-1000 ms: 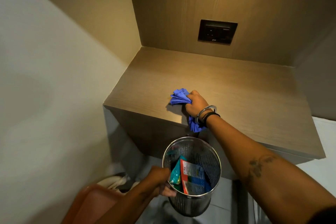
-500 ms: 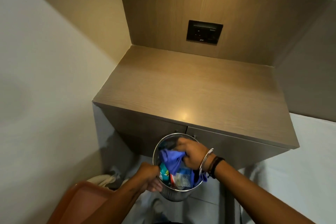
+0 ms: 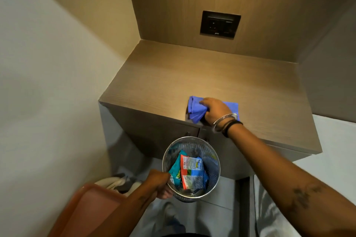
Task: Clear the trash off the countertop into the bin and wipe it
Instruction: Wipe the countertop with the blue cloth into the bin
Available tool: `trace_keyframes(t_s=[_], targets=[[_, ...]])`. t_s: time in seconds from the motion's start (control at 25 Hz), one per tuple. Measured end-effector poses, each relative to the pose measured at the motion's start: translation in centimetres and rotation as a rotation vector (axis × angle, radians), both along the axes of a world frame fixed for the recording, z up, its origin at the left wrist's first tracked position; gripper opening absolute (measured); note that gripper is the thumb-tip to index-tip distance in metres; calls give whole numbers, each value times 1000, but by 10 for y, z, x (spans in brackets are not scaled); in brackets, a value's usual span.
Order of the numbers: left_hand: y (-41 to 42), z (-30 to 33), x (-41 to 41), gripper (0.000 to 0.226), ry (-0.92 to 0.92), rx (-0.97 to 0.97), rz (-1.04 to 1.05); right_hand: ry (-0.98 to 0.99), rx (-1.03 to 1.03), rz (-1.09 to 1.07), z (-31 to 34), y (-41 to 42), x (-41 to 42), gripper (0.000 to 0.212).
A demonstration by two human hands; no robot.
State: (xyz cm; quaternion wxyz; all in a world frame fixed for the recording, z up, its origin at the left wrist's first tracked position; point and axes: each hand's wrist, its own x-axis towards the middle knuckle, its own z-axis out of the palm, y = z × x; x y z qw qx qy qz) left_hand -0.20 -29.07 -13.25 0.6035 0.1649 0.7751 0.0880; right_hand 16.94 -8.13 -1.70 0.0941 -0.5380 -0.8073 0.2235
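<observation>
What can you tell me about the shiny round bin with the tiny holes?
The bin is a round metal can, shiny, with small holes all over its wall. It is held upright below the countertop's front edge, off the floor. The left hand grips its near rim. Inside lie crumpled snack wrappers, red, green, white and teal. The blue cloth is not in it.
</observation>
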Motion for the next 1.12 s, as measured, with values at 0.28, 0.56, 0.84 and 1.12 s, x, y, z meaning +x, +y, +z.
trace_keyframes(t_s=[0.28,0.56,0.84,1.12], targets=[[-7,-8,9,32,13,24,51,170,-142,7,-2,-54,-29,23],[-40,-26,48,21,-14,150,264,99,-430,75,-51,-134,38,24],[-96,-151,124,18,34,137,332,548,-715,-366,-184,-156,145,34],[-82,-380,194,33,-128,-10,446,629,-923,-764,-412,-185,217,36]])
